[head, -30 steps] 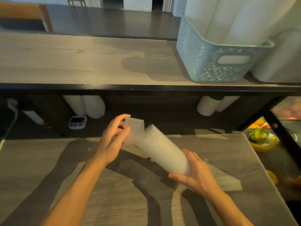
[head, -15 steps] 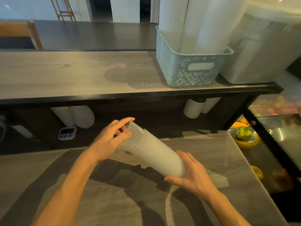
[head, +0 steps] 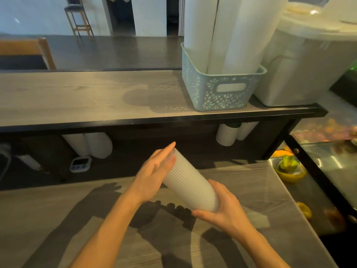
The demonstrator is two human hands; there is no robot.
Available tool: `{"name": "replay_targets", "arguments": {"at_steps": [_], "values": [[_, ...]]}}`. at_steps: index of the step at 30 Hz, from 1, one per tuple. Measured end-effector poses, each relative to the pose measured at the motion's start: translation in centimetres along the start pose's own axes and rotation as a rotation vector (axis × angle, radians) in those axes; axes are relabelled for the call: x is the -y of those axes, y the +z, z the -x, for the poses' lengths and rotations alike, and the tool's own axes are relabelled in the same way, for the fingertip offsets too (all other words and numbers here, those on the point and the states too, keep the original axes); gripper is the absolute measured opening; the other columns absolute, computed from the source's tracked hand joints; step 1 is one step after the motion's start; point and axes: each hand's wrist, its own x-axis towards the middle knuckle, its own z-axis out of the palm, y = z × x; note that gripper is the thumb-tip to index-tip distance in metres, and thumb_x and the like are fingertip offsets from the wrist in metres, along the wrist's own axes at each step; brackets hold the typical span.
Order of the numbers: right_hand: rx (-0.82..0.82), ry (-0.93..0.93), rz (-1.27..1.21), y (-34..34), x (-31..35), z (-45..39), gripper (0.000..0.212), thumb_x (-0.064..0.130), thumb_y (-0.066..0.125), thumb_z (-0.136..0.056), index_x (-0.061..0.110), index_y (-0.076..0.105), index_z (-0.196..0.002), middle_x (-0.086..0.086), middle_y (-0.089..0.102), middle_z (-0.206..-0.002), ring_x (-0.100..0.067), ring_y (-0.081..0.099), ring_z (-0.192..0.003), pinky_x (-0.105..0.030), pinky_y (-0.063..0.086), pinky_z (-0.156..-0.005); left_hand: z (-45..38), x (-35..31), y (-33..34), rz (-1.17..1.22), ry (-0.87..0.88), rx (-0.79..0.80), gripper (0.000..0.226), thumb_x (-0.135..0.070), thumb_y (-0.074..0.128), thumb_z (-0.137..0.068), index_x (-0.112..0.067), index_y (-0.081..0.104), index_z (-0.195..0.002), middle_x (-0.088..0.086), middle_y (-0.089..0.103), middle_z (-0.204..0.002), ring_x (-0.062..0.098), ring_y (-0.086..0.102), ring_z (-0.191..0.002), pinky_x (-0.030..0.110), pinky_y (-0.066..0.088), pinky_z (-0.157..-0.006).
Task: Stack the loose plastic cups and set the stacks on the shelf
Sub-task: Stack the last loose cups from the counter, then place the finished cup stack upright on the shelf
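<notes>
So the stack of ribbed plastic cups (head: 190, 182) sits just below the middle of the frame, held in the air over the wooden counter (head: 58, 219), tilted so one end points up-left toward the shelf and the other down-right. The right hand (head: 225, 212) has its fingers wrapped round the lower end, gripping it. The left hand (head: 152, 176) is flat, fingers straight, palm pressed against the upper end of the stack, not curled round anything.

Above that, across the middle of the frame, runs the wooden shelf (head: 87, 97) with a black front edge. On its right part stands a pale blue basket (head: 218, 91) with a lace-like cutout pattern, stuffed with tall stacks of white cups (head: 222, 31). Just to the right of the basket is a big white container (head: 301, 70).

Under the shelf, more cup stacks (head: 90, 144) lie on their sides at left, with a small digital timer (head: 80, 164) beside them.
</notes>
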Motion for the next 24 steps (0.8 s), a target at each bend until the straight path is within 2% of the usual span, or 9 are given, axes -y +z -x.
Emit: {"name": "replay_targets", "arguments": {"at_steps": [3, 5, 6, 9, 11, 12, 17, 21, 24], "values": [[-0.055, 0.004, -0.071, -0.5, 0.5, -0.1, 0.087, 0.073, 0.075, -0.056, 0.049, 0.035, -0.129, 0.028, 0.044, -0.122, 0.005, 0.048, -0.108, -0.024, 0.046, -0.087, -0.4, -0.8, 0.3, 0.179, 0.034, -0.160, 0.074, -0.080, 0.046, -0.073, -0.049, 0.042, -0.139, -0.022, 0.052, -0.136, -0.009, 0.047, -0.121, 0.030, 0.036, -0.109], [-0.096, 0.000, -0.119, -0.9, 0.9, -0.2, 0.083, 0.071, 0.076, -0.055, 0.054, 0.035, -0.125, 0.027, 0.045, -0.122, 0.004, 0.050, -0.108, -0.026, 0.048, -0.088, -0.4, -1.4, 0.8, 0.272, 0.048, -0.218, 0.072, -0.082, 0.053, -0.070, -0.054, 0.041, -0.135, -0.021, 0.055, -0.134, 0.002, 0.050, -0.125, 0.043, 0.037, -0.111], [-0.114, -0.004, -0.138, -1.2, 1.2, -0.2, 0.080, 0.070, 0.077, -0.055, 0.056, 0.035, -0.122, 0.028, 0.046, -0.121, 0.004, 0.050, -0.107, -0.027, 0.049, -0.088, -0.3, -1.6, 1.1, 0.297, 0.055, -0.228, 0.071, -0.078, 0.057, -0.071, -0.054, 0.038, -0.135, -0.019, 0.056, -0.134, 0.004, 0.052, -0.125, 0.044, 0.038, -0.111], [-0.144, -0.036, -0.159, -1.9, 2.0, -0.4, 0.075, 0.071, 0.077, -0.056, 0.060, 0.034, -0.117, 0.030, 0.047, -0.119, 0.005, 0.050, -0.107, -0.026, 0.049, -0.087, 0.6, -2.4, 2.5, 0.398, 0.080, -0.250, 0.079, -0.045, 0.072, -0.081, -0.041, 0.027, -0.146, -0.006, 0.058, -0.132, 0.000, 0.059, -0.115, 0.028, 0.050, -0.099], [-0.157, -0.061, -0.191, -2.5, 2.8, -0.5, 0.074, 0.071, 0.077, -0.055, 0.059, 0.036, -0.117, 0.029, 0.048, -0.119, 0.006, 0.050, -0.107, -0.025, 0.049, -0.087, 1.0, -2.8, 2.9, 0.451, 0.113, -0.290, 0.095, -0.026, 0.077, -0.079, -0.037, 0.015, -0.151, -0.009, 0.061, -0.126, -0.003, 0.061, -0.110, 0.017, 0.053, -0.084], [-0.166, -0.074, -0.217, -2.7, 3.2, -0.6, 0.074, 0.070, 0.077, -0.056, 0.059, 0.037, -0.117, 0.029, 0.049, -0.118, 0.007, 0.050, -0.107, -0.024, 0.048, -0.087, 1.1, -3.0, 2.8, 0.462, 0.132, -0.304, 0.099, -0.023, 0.078, -0.078, -0.038, 0.013, -0.151, -0.012, 0.062, -0.124, -0.003, 0.062, -0.109, 0.016, 0.053, -0.081], [-0.241, -0.171, -0.384, -4.8, 7.0, -1.4, 0.070, 0.058, 0.080, -0.060, 0.055, 0.041, -0.118, 0.033, 0.053, -0.112, 0.003, 0.056, -0.106, -0.025, 0.052, -0.083, 0.8, -5.3, 2.1, 0.279, 0.234, -0.168, 0.077, -0.043, 0.075, -0.068, -0.028, 0.044, -0.138, -0.013, 0.065, -0.119, 0.009, 0.063, -0.112, 0.018, 0.052, -0.084], [-0.314, -0.259, -0.478, -7.4, 11.1, -2.4, 0.070, 0.053, 0.085, -0.064, 0.047, 0.042, -0.119, 0.033, 0.055, -0.109, 0.003, 0.059, -0.103, -0.021, 0.054, -0.076, 0.1, -8.2, 1.6, 0.229, 0.280, -0.126, 0.067, -0.057, 0.069, -0.069, -0.045, 0.045, -0.131, -0.021, 0.063, -0.120, 0.003, 0.061, -0.112, 0.021, 0.054, -0.085], [-0.381, -0.332, -0.501, -9.5, 14.1, -3.4, 0.073, 0.064, 0.080, -0.060, 0.042, 0.042, -0.119, 0.025, 0.058, -0.109, 0.000, 0.061, -0.102, -0.027, 0.056, -0.076, -0.6, -10.4, 0.8, 0.235, 0.339, -0.133, 0.067, -0.060, 0.062, -0.073, -0.041, 0.045, -0.135, -0.021, 0.061, -0.123, 0.004, 0.059, -0.117, 0.022, 0.052, -0.089]]}}
